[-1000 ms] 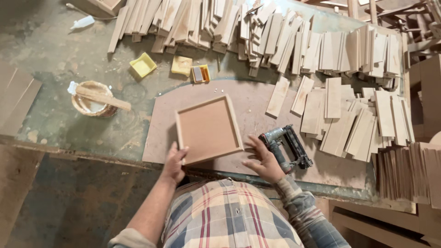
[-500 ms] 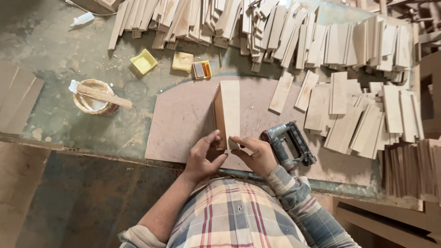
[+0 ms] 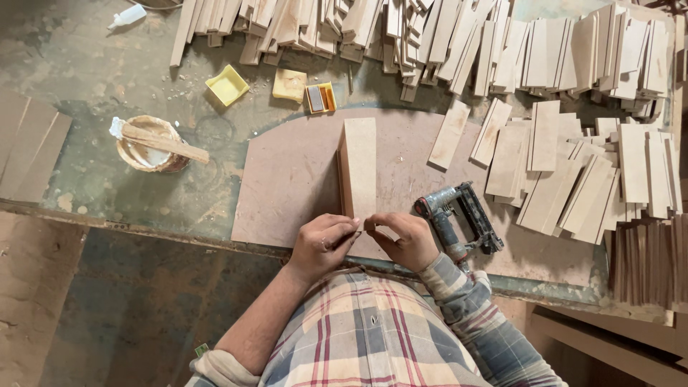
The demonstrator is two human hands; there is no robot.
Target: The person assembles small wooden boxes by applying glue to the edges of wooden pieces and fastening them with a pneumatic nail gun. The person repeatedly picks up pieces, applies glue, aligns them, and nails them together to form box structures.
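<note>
A shallow square wooden box frame (image 3: 358,165) stands on its edge on a brown board (image 3: 287,179), its narrow side facing up. My left hand (image 3: 322,244) and my right hand (image 3: 401,240) both pinch its near end, fingertips meeting at the corner. A nail gun (image 3: 459,218) lies on the board just right of my right hand, untouched.
Heaps of cut wooden slats (image 3: 573,165) cover the right and far side of the bench. A round glue pot with a stick (image 3: 150,143) sits at the left, with a yellow tray (image 3: 227,84), a small block (image 3: 289,84) and a staple box (image 3: 319,97) behind the board.
The frame lay flat with its open face up; both hands tipped it up onto its edge and now hold its near end.
</note>
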